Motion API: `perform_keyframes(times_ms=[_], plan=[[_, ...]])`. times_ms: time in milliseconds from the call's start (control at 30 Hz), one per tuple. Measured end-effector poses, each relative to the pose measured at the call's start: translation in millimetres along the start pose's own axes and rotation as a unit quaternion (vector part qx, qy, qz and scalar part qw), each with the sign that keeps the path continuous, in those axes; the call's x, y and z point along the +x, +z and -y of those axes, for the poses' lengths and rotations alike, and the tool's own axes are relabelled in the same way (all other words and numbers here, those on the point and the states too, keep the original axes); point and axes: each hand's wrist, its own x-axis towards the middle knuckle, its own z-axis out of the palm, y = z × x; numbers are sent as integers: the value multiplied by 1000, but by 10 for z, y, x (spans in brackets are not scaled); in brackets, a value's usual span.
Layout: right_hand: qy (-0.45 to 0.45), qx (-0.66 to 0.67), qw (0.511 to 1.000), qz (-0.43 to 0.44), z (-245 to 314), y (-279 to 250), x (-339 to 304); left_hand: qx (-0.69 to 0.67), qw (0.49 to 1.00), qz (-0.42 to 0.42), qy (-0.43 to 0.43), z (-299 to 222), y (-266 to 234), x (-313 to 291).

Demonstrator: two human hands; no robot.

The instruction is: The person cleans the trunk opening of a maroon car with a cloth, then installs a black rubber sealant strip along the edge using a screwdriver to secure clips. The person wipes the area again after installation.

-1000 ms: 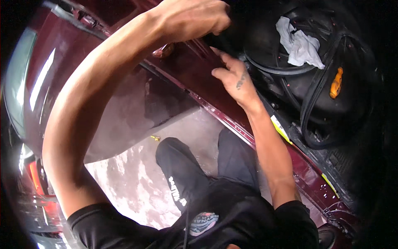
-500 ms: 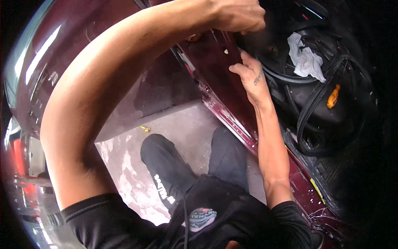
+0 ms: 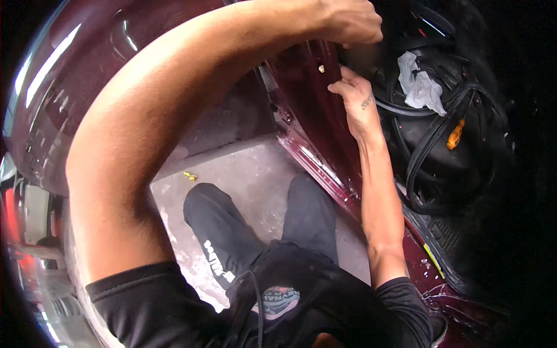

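At the top, my left hand point(image 3: 355, 22) is closed in a fist beyond the upper part of a maroon car door pillar point(image 3: 316, 110). Whatever its fingers hold is hidden. Lower down, my right hand point(image 3: 358, 98) wraps the pillar's inner edge, thumb lying toward the painted face and fingers mostly out of sight behind it. A small pale clip-like piece point(image 3: 321, 69) sits on the pillar face between my hands. My left forearm arches over an open maroon car door point(image 3: 232, 124).
Right, in the dark car interior, lie a crumpled white cloth point(image 3: 425, 93), loose black rubber seal point(image 3: 413, 168) and an orange tool handle point(image 3: 455, 135). The maroon sill point(image 3: 420, 249) runs below. A small yellow piece point(image 3: 190, 176) is on the grey floor point(image 3: 243, 168) near my knee.
The view has shifted slightly, and the door and cabin things sit a little differently in it. Both hands keep nearly the same pose and places against the pillar.
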Motion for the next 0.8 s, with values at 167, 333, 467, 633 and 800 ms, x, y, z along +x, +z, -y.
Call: perform_keyframes(times_ms=[167, 333, 467, 633, 800], plan=[[-3, -37, 999, -13, -174, -103, 97, 9, 999, -24, -32, -49, 53, -17], [-17, -70, 997, -16, -202, -146, 99, 22, 986, -110, -125, -222, 104, -147], [-27, -23, 999, -38, -129, -43, 70, -124, 908, -349, -195, -737, 302, -502], [-40, -1, 999, -13, -265, -9, 105, -690, 416, -478, -350, -1755, 749, -1018], [-26, 19, 999, -19, -143, -28, 35, -732, 283, -514, -347, -2069, 781, -922]])
